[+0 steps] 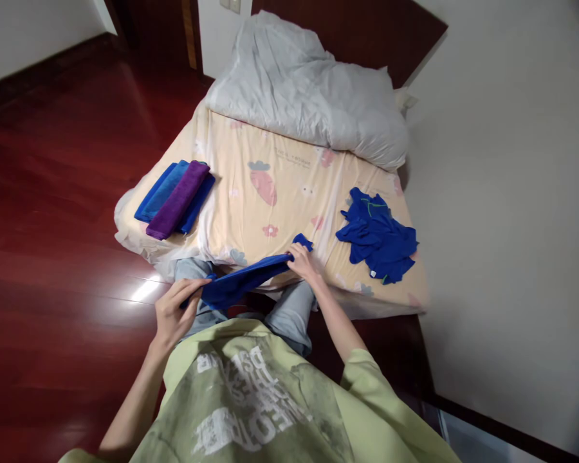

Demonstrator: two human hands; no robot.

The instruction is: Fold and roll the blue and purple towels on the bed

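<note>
A dark blue cloth (246, 278) is stretched between my two hands, above my knees at the bed's front edge. My left hand (177, 307) grips its left end, fingers and thumb closed on it. At the other end, my right hand (303, 260) pinches the cloth, and a small corner of it sticks out beyond the fingers over the sheet. To the right lies a crumpled heap of blue cloths (379, 238) with green edging and a small white tag. On the left side of the bed rests a stack of folded blue cloths (161, 193), with a folded purple cloth (178, 200) on top.
The bed (241, 193) has a cream sheet printed with carrots and flowers. A bunched white quilt (309, 90) lies at its far end, before a dark headboard (367, 32). Red wooden floor (53, 225) extends on the left; a white wall (502, 193) stands at right.
</note>
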